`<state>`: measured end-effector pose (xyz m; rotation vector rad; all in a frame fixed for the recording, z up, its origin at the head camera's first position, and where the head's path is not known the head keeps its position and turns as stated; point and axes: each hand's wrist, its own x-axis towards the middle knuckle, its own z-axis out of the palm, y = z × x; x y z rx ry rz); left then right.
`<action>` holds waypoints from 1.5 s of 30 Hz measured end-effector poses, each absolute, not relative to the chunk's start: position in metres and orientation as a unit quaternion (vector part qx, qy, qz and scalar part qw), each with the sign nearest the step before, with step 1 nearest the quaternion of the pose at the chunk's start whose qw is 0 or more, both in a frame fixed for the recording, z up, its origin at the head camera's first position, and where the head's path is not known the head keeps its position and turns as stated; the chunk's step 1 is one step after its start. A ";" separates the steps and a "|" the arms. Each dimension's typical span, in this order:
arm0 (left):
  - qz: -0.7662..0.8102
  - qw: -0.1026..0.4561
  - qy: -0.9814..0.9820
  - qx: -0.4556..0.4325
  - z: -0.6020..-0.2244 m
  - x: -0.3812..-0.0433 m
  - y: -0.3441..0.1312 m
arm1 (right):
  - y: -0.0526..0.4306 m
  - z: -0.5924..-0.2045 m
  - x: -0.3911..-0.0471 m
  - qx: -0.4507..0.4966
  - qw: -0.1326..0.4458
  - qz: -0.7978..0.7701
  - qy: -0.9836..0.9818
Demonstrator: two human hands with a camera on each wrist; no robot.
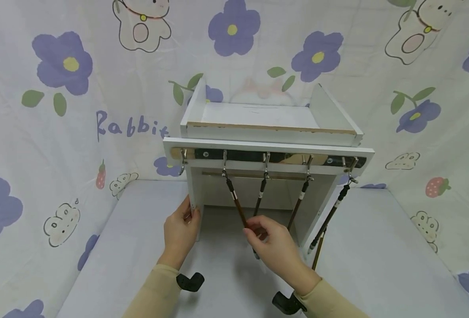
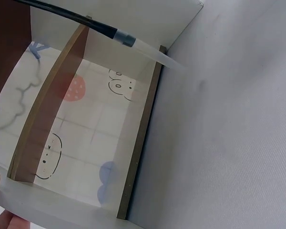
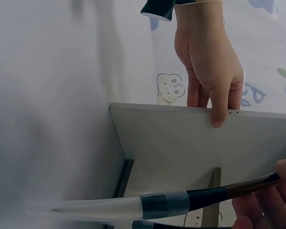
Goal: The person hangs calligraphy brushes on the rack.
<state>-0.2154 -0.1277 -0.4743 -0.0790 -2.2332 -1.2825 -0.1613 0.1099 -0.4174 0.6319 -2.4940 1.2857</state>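
My right hand (image 1: 276, 247) pinches the brown shaft of a calligraphy brush (image 1: 238, 207), which hangs by its top loop from the second hook from the left. A translucent sleeve (image 3: 100, 210) covers the bristle end in the right wrist view; a dark tip shows inside. My left hand (image 1: 180, 234) grips the front edge of the white rack's left side panel (image 1: 196, 190), thumb on the inner face. More brushes hang from the hooks further right, one dark brush (image 1: 330, 216) at the far right. Another brown shaft (image 1: 319, 251) shows just below it.
The white rack (image 1: 266, 142) stands on a white-covered table (image 1: 353, 265), with a metal hook strip (image 1: 238, 155) along its front. On top is a shallow open tray (image 1: 272, 131). Behind hangs a cloth (image 1: 131, 84) printed with flowers and rabbits.
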 end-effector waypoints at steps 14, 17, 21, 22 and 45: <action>-0.477 0.285 -0.831 -0.030 -0.471 -0.214 -0.127 | 0.116 -0.418 -0.160 0.225 0.132 0.447 -0.856; -0.476 0.281 -0.833 -0.030 -0.471 -0.214 -0.127 | 0.122 -0.418 -0.158 0.228 0.137 0.442 -0.857; -0.470 0.281 -0.836 -0.026 -0.471 -0.214 -0.126 | 0.130 -0.418 -0.155 0.223 0.139 0.439 -0.859; -0.468 0.281 -0.837 -0.024 -0.471 -0.214 -0.126 | 0.133 -0.418 -0.155 0.218 0.138 0.439 -0.861; -0.474 0.277 -0.835 -0.028 -0.473 -0.214 -0.126 | 0.209 -0.449 -0.148 0.137 0.129 0.385 -0.904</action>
